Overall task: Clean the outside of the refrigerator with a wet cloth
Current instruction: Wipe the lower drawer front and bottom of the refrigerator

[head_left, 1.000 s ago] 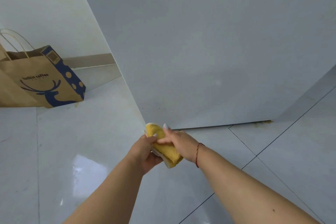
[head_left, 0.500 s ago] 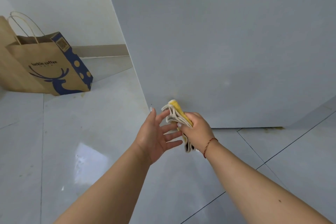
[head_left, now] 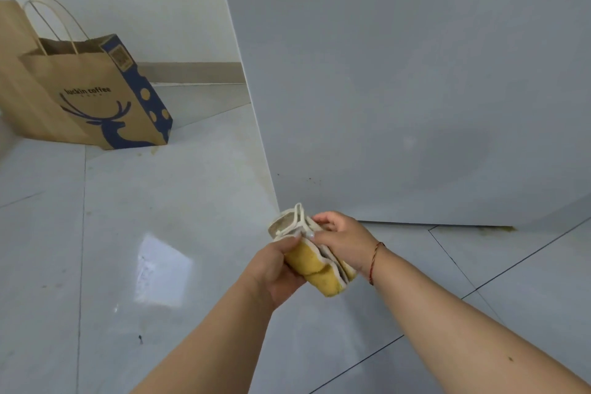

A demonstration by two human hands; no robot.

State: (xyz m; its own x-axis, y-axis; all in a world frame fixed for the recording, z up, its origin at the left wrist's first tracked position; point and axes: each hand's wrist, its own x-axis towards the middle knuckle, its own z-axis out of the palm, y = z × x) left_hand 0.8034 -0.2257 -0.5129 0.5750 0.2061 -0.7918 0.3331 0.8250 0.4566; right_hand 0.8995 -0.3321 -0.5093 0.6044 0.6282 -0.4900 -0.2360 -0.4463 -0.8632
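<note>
Both hands on folded yellow cloth (head_left: 315,267), held low just off the refrigerator (head_left: 415,73) bottom corner, above the floor (head_left: 128,217). Left hand (head_left: 276,269) fingers curled under it, thumb on top. Right hand (head_left: 343,238) fingers pinch its upper white-edged folds.

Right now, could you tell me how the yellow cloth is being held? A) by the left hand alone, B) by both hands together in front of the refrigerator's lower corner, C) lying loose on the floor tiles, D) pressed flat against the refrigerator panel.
B: the left hand and the right hand both grip the folded yellow cloth, held off the floor and clear of the refrigerator.
</note>
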